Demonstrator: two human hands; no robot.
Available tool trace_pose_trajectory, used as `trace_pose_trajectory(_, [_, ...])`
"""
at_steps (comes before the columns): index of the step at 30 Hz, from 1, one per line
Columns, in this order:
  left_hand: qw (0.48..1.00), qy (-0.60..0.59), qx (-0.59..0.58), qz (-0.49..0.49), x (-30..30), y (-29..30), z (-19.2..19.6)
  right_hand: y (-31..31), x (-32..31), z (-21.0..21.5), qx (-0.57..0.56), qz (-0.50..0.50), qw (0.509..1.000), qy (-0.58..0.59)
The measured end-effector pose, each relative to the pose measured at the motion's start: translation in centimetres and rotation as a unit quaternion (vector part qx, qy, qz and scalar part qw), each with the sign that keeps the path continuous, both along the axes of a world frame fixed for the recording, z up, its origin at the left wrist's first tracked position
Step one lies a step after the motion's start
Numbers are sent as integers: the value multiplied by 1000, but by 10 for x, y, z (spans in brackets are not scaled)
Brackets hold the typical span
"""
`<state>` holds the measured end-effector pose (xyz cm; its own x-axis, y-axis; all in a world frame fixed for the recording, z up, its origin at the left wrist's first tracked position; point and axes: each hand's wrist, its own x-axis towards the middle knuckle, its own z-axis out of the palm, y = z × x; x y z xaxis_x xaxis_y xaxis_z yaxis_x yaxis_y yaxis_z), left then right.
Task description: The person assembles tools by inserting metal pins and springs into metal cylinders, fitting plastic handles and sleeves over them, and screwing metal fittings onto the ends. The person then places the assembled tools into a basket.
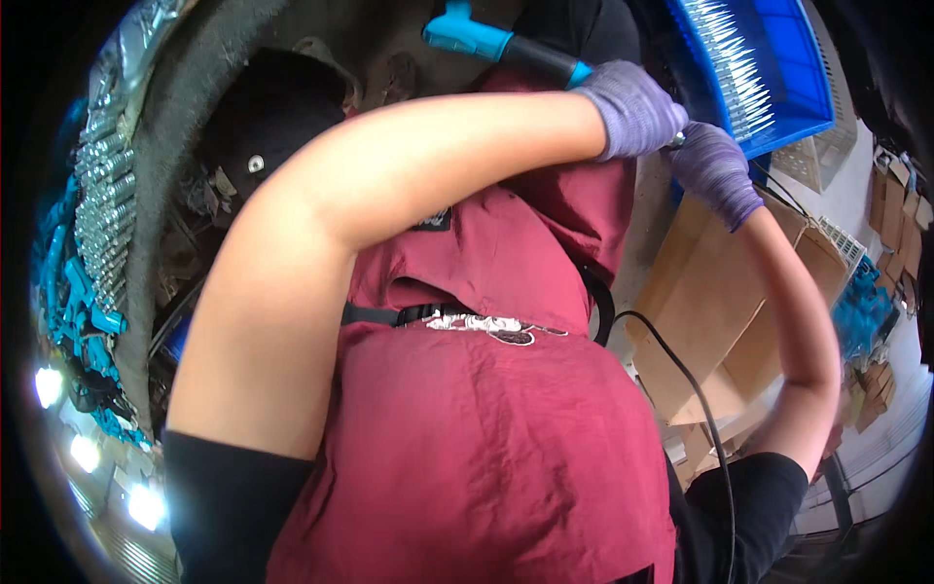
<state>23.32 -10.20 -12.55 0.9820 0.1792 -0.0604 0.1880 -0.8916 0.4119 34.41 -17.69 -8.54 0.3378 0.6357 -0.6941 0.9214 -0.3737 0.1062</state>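
My left hand (637,109), in a purple knit glove, is closed around one end of a long teal-and-black tool (545,58). The tool has a teal body at its far left end and a black middle section. My right hand (715,173), gloved alike, is closed just beside it. Between the two hands a small metal piece (676,141) shows, with the right fingers pressed on it. Most of that piece is hidden by the gloves. Just beyond the right hand stands a blue bin (803,73) with rows of pointed metal parts (735,68).
An open cardboard box (715,282) is below the right hand. A black cable (696,384) hangs beside my burgundy apron (486,438). At far left, shiny metal parts (105,195) and teal tool bodies (78,292) lie along a grey edge (161,195).
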Motion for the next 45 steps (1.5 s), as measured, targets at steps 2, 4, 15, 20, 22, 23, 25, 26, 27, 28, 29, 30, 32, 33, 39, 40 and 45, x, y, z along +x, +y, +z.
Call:
trace_pose_trajectory(2, [1000,16,-21,13,3,0,5,0,-3,14,12,24,1000,-13])
trace_pose_trajectory(4, [997,58,-45,25,10,1,17,-11,10,23,82,54,995,-14])
trace_pose_trajectory(15, [932,-133,-335,45,43,-19,149,-87,-95,44,508,-310,739,315])
trace_pose_trajectory(20, [744,-261,-611,75,59,-42,182,-95,-84,39,422,-498,599,464])
trace_pose_trajectory(22, [633,-275,-722,54,62,-46,183,-116,-65,27,471,-477,636,382])
trace_pose_trajectory(23, [728,-215,-641,110,59,-47,190,-125,-60,19,473,-482,632,380])
trace_pose_trajectory(25, [764,-242,-594,66,44,-29,132,-141,-53,0,607,-380,670,196])
trace_pose_trajectory(26, [792,-267,-549,21,36,-15,104,-155,-50,-12,576,-401,697,147])
trace_pose_trajectory(27, [741,-236,-622,95,21,-8,100,-171,-49,-26,552,-443,690,150])
trace_pose_trajectory(28, [676,-202,-689,166,7,-1,90,-188,-48,-43,579,-423,693,79])
trace_pose_trajectory(29, [564,-186,-793,137,-10,31,55,-210,-49,-68,612,-450,644,90])
trace_pose_trajectory(30, [445,-175,-871,113,-43,71,19,-221,-47,-80,623,-437,641,95])
trace_pose_trajectory(32, [284,-289,-906,124,-163,165,-65,-236,-45,-132,664,-496,536,160])
trace_pose_trajectory(33, [120,-437,-851,264,-204,189,-84,-250,-42,-162,633,-512,570,109])
trace_pose_trajectory(39, [176,-586,-708,353,-318,258,-85,-301,-7,-363,203,-663,719,47])
trace_pose_trajectory(40, [198,-568,-705,375,-298,246,-103,-316,-6,-385,21,-732,667,139])
trace_pose_trajectory(45, [340,-521,-639,452,-321,261,-60,-246,-12,-345,134,-617,773,57])
